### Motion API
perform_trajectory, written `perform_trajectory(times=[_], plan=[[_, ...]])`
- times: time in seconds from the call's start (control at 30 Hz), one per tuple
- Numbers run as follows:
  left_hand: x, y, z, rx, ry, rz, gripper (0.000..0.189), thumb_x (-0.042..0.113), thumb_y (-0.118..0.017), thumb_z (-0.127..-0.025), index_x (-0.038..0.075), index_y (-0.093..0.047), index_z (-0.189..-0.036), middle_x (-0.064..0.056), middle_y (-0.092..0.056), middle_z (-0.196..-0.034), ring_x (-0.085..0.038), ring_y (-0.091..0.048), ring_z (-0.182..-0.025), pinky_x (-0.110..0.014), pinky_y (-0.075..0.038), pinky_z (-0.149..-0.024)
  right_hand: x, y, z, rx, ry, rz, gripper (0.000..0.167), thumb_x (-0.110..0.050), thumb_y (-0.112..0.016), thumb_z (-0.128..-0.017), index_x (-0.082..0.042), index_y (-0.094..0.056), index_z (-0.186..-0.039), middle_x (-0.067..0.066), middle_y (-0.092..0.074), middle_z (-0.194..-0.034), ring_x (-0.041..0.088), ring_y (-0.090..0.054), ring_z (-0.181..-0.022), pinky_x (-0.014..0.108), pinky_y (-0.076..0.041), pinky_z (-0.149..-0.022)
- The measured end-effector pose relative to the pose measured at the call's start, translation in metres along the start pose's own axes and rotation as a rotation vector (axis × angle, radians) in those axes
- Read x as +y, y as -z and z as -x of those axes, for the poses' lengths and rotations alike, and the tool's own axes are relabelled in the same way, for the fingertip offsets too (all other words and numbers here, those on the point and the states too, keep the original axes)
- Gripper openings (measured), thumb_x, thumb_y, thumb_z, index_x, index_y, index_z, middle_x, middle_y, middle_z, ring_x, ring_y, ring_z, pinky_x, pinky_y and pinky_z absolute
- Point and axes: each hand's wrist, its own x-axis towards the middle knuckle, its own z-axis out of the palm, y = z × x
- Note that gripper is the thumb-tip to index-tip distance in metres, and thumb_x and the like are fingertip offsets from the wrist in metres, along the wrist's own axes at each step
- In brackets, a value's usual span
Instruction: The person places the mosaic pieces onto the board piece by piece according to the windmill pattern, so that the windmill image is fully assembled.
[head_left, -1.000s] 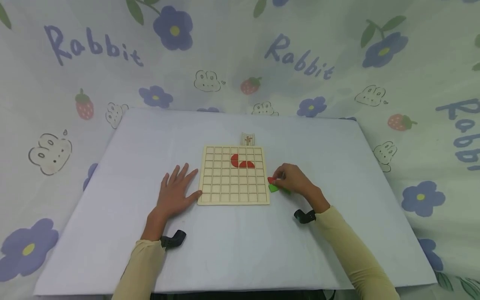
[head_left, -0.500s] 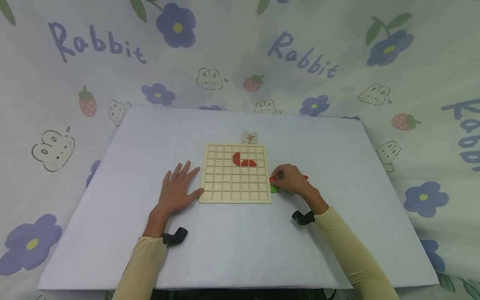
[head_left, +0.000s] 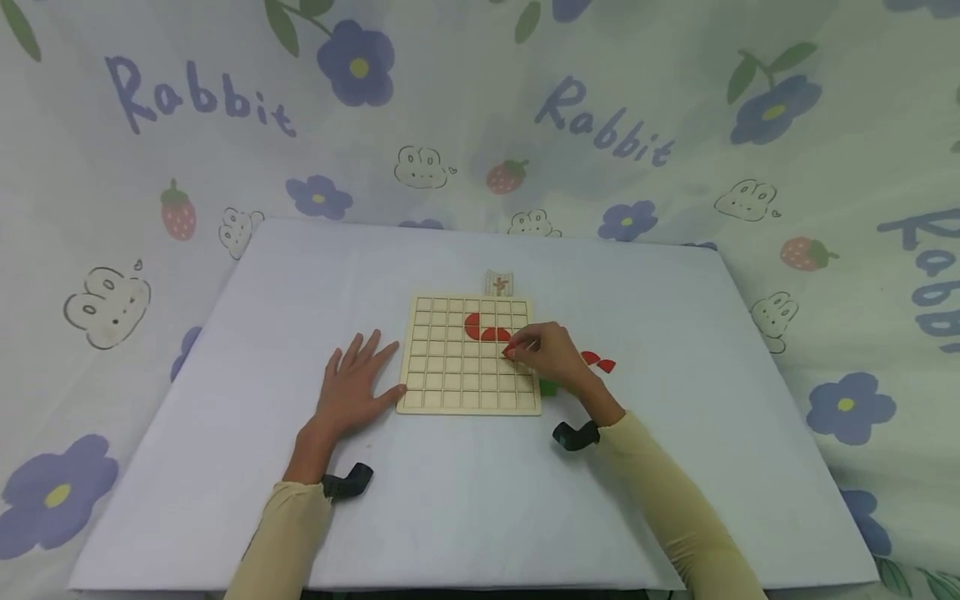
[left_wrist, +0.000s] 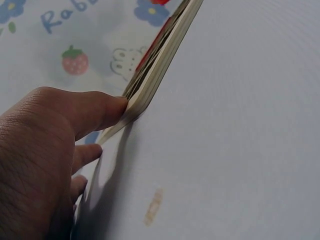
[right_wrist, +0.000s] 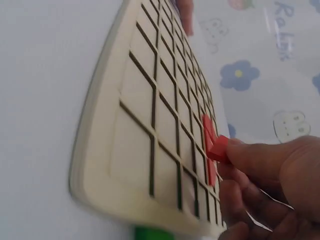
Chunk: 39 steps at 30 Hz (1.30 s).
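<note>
From my remote seat I saw the right hand reaching in over the right side of the wooden grid board, its fingertips pinching a small red piece that was held just above the cells, tilted rather than flat. The two red pieces already seated lay just beyond and slightly left of those fingertips, so close that the held piece looked almost touching the nearer one; I judged the open cell beside them to be the spot that mattered, and the right hand was plainly the nearer of the two. The held piece's long edge seemed to run roughly along the board's rows, though the wrist view was too blurred to be sure. Behind the right wrist, on the cloth, lay two spare red pieces, and a green piece peeked out under the hand by the board's right edge. The left hand lay flat with fingers spread, its thumb pressed against the board's near left corner, steadying it.
</note>
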Motion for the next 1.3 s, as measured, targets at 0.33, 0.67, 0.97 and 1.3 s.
perform_trajectory(times=[0.33,0.67,0.97,1.3], plan=[[0.002,0.003,0.003,0.015,-0.008,0.006,0.078,0.057,-0.058,-0.089,0.016,-0.039,-0.152,-0.014,-0.019,-0.161,-0.036,-0.006,-0.148,-0.059,-0.003,-0.114,-0.013,-0.034,-0.016,0.149,-0.008,-0.01,0.018,-0.016,-0.08,-0.084,-0.003,-0.076,-0.096,0.001,-0.073,-0.083,0.013,-0.069,-0.075,0.031,-0.055,-0.067],[0.002,0.003,0.004,0.023,-0.015,0.01,0.077,0.055,-0.059,-0.089,0.015,-0.039,-0.152,-0.014,-0.02,-0.161,-0.036,-0.007,-0.148,-0.06,-0.003,-0.114,-0.018,-0.047,-0.014,0.205,0.009,0.155,0.01,-0.02,-0.077,-0.087,-0.01,-0.077,-0.085,-0.004,-0.067,-0.079,0.012,-0.062,-0.074,0.03,-0.052,-0.061],[0.003,0.004,0.004,0.033,-0.019,0.022,0.076,0.053,-0.06,-0.088,0.014,-0.041,-0.151,-0.015,-0.022,-0.161,-0.037,-0.008,-0.148,-0.06,-0.004,-0.114,-0.009,-0.04,-0.01,0.145,0.081,0.108,0.01,-0.013,-0.074,-0.089,-0.008,-0.077,-0.096,-0.002,-0.068,-0.088,0.013,-0.058,-0.075,0.028,-0.05,-0.065],[0.002,0.003,0.004,0.022,-0.02,0.013,0.077,0.055,-0.058,-0.089,0.015,-0.039,-0.152,-0.015,-0.02,-0.161,-0.036,-0.007,-0.148,-0.06,-0.003,-0.114,0.007,0.007,0.002,0.125,-0.025,0.114,0.017,-0.019,-0.071,-0.092,-0.008,-0.073,-0.105,0.001,-0.064,-0.084,0.018,-0.056,-0.069,0.03,-0.048,-0.055]])
